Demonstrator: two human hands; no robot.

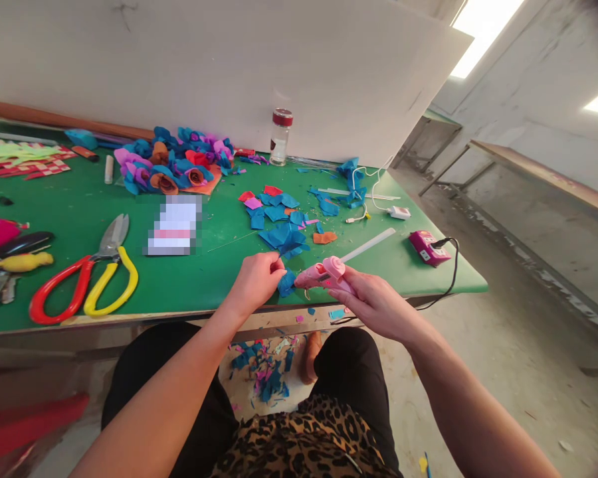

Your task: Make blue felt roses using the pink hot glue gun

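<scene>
My right hand is wrapped round a pink glue gun, with a long whitish glue stick sticking out of its back. Its nozzle points left, close to a blue paper petal at the table's front edge. My left hand is closed in a pinch near a blue paper flower; whether the fingers grip its base or a thin stem is too small to tell. Blue, red, pink and orange paper petals lie scattered just beyond.
On the green table lie red-and-yellow-handled scissors, a blurred-out phone-like rectangle and a heap of paper flowers. Behind stands a red-lidded jar. At right are a magenta socket box and a white cable. Paper scraps litter the floor.
</scene>
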